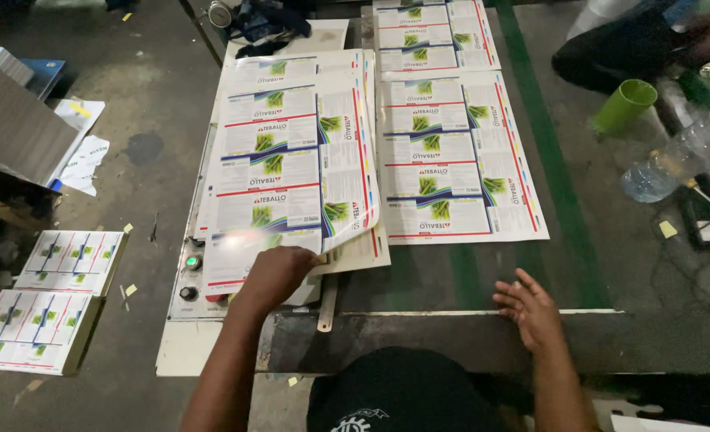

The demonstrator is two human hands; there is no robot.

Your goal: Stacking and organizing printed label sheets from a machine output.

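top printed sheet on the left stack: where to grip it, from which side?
Take the top printed sheet at its near right corner, which already curls up off the stack; come from the near edge, beside the left hand. Elsewhere it lies flat, leaving likely no lip to pinch.

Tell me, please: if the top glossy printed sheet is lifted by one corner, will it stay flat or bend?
The top printed sheet would probably flop: its near corner already curls where the left hand lifts it. Its sheen suggests it slides easily on the stack. It looks thin, so likely light.
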